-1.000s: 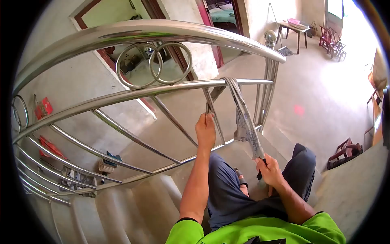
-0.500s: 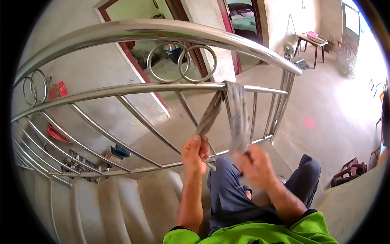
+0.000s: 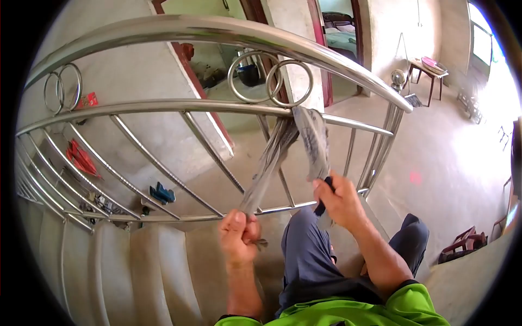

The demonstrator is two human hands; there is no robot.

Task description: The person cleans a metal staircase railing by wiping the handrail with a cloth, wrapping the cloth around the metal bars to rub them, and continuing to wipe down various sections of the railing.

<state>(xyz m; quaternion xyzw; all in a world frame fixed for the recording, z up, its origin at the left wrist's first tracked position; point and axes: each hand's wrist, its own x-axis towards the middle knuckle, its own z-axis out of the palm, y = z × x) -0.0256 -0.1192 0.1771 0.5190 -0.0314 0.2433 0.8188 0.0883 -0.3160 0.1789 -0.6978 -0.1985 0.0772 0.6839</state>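
Observation:
A grey, dirt-streaked cloth (image 3: 312, 136) is looped over the middle rail (image 3: 217, 107) of a shiny metal stair railing. One end stretches down to my left hand (image 3: 238, 233), which is closed around it, with a small tip poking out below the fist. My right hand (image 3: 340, 201) grips the other end, higher and nearer the railing's right side. Something black, which I cannot identify, shows at the right hand's fingers. Both lengths of cloth look taut, and they spread apart below the rail.
Above the cloth, two metal rings (image 3: 272, 79) join the middle rail to the thick handrail (image 3: 217, 30). Stair steps (image 3: 147, 271) descend at left. On the floor beyond stand a small table (image 3: 429, 73) and a broom (image 3: 413, 100); a dark red chair (image 3: 462, 244) is at lower right.
My left hand has moved down and left, drawing its cloth end longer. My right hand has risen slightly, and its cloth length looks shorter. The camera view has shifted a little.

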